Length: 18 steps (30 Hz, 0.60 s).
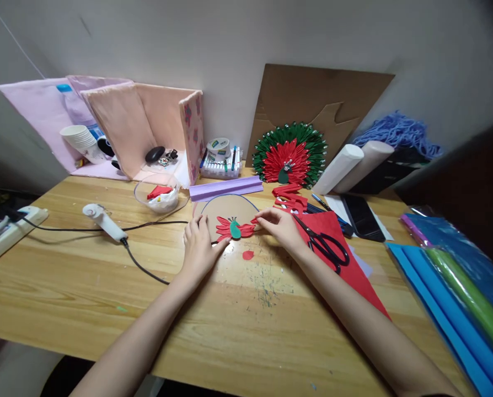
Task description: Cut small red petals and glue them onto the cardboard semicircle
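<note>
The location is an indoor craft work area. A wooden table (pixel 147 309) stands against a plain wall (pixel 225 38) and serves as the work surface. The following items identify the area: black-handled scissors (pixel 327 242), a white glue gun (pixel 105 221) with a black cable, a box of markers (pixel 220 164), a roll of tape (pixel 219 148), red craft sheet (pixel 341 248), a cardboard panel (pixel 304 96) and a green-and-red paper peacock (pixel 288 155). Wrapped blue and green rolls (pixel 465 292) lie at the right edge. A white power strip (pixel 10 237) lies at the left edge.
</note>
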Tool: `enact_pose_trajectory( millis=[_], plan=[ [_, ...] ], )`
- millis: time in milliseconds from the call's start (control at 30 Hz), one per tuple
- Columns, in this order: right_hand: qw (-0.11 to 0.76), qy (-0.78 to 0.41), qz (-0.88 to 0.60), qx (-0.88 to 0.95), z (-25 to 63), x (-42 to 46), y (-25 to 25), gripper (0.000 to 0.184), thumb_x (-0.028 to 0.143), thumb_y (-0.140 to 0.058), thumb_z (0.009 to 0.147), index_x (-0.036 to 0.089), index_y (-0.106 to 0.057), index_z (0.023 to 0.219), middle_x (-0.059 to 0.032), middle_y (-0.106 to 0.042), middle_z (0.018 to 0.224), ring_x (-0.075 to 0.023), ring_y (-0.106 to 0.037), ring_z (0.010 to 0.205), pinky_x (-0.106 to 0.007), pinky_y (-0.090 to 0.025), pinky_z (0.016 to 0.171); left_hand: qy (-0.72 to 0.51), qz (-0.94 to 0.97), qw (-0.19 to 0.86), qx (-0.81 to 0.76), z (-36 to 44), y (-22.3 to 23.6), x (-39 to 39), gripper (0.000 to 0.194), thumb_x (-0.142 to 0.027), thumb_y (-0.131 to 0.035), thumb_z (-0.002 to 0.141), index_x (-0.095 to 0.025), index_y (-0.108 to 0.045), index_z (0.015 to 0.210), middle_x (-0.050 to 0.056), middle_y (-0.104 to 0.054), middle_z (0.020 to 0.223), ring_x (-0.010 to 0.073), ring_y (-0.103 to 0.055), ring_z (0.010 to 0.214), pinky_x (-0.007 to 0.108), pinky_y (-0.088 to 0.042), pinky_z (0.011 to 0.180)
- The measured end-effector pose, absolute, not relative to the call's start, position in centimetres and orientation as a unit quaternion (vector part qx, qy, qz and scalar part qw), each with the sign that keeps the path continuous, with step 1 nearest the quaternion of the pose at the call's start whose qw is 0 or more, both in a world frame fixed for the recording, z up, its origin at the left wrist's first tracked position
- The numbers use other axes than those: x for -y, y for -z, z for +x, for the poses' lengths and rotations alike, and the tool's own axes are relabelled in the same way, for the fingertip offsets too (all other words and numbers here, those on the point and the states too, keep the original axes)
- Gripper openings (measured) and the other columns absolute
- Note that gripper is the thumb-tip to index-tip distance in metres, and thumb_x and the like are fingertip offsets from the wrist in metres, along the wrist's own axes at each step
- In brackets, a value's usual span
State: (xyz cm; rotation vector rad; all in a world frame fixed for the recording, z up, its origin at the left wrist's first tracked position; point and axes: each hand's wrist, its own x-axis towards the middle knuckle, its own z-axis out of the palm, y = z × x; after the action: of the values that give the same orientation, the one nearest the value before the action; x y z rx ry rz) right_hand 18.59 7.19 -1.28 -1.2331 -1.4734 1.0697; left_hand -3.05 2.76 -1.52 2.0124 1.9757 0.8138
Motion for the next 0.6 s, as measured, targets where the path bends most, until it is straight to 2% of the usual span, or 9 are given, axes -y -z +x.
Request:
enact_pose_trajectory(
  millis=[100,367,533,600],
  plan=[
    [0.429,-0.447,-0.495,0.61,17.5,-8.5,1.8,0.016,0.027,-0.063,0.07,0.015,-0.065,0.08,-0.0075,-0.07,0.079,-0.0184,-0.066,0.073,-0.033,-0.053,0.069,-0.259,0.687,0.11,-0.67,-3.2,1.8,-3.1,0.075,-0.053,-0.061,0.07,-0.011,-0.038,0.129,0.019,-0.04,0.128,0.0366,-0.037,0.12,0.052,-0.033,0.098],
    [0.358,-0.413,-0.505,0.668,16.3,-9.9,2.1,0.014,0.022,-0.06,0.069,0.014,-0.067,0.079,-0.0068,-0.07,0.079,-0.0166,-0.065,0.072,-0.028,-0.05,0.068,-0.305,0.654,0.176,-0.67,-3.6,1.9,-3.4,0.079,-0.041,-0.071,0.062,-0.014,-0.037,0.128,0.016,-0.04,0.125,0.034,-0.036,0.123,0.048,-0.032,0.102],
    [0.342,-0.445,-0.495,0.663,16.2,-9.7,2.0,0.016,0.024,-0.061,0.069,0.013,-0.066,0.078,-0.0063,-0.069,0.076,-0.015,-0.063,0.066,-0.027,-0.048,0.063,-0.406,0.587,0.275,-0.644,-4.2,1.9,-4.1,0.09,-0.034,-0.08,0.05,-0.019,-0.038,0.128,0.013,-0.042,0.127,0.0305,-0.039,0.123,0.046,-0.03,0.105],
    [0.339,-0.46,-0.495,0.654,16.3,-9.7,1.9,0.016,0.026,-0.063,0.068,0.013,-0.066,0.078,-0.0055,-0.068,0.074,-0.0143,-0.062,0.065,-0.026,-0.048,0.062,-0.46,0.533,0.335,-0.626,-4.4,1.9,-4.4,0.087,-0.032,-0.08,0.051,-0.018,-0.04,0.127,0.015,-0.043,0.13,0.0294,-0.042,0.122,0.046,-0.032,0.104]
  ],
)
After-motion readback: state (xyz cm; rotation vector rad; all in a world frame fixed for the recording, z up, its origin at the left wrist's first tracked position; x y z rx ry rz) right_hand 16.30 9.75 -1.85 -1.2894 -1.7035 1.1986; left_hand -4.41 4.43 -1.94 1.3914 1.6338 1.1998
